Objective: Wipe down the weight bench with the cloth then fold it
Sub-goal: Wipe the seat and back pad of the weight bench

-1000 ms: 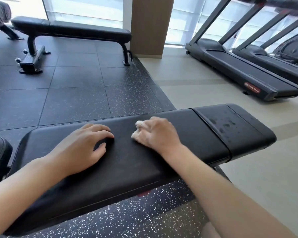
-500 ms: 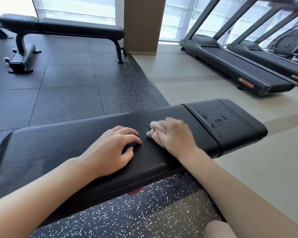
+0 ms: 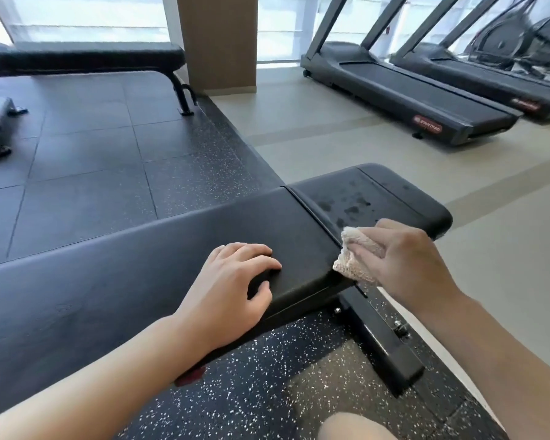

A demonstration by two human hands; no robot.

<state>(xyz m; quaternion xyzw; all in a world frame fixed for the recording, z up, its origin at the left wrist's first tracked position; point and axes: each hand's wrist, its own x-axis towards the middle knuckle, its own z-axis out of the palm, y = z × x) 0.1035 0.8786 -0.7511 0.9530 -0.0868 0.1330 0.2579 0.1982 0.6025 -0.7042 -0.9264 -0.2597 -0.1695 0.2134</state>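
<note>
Speckled black rubber floor tiles (image 3: pixel 86 160) stretch ahead of my hands, meeting smooth beige flooring off to the right, where two treadmills (image 3: pixel 404 90) stand. The weight bench (image 3: pixel 140 265) is padded in matte black vinyl with rounded edges. My left hand (image 3: pixel 232 287) rests on its long pad, fingers loosely curled, gripping nothing. My right hand (image 3: pixel 407 265), just right of the left, pinches a bunched, off-white, nubby cloth (image 3: pixel 356 258) at the seam between the two pads. Beyond that hand, the short end pad (image 3: pixel 394 201) shows dark wet blotches. A black metal frame foot (image 3: pixel 381 344) sits below it.
</note>
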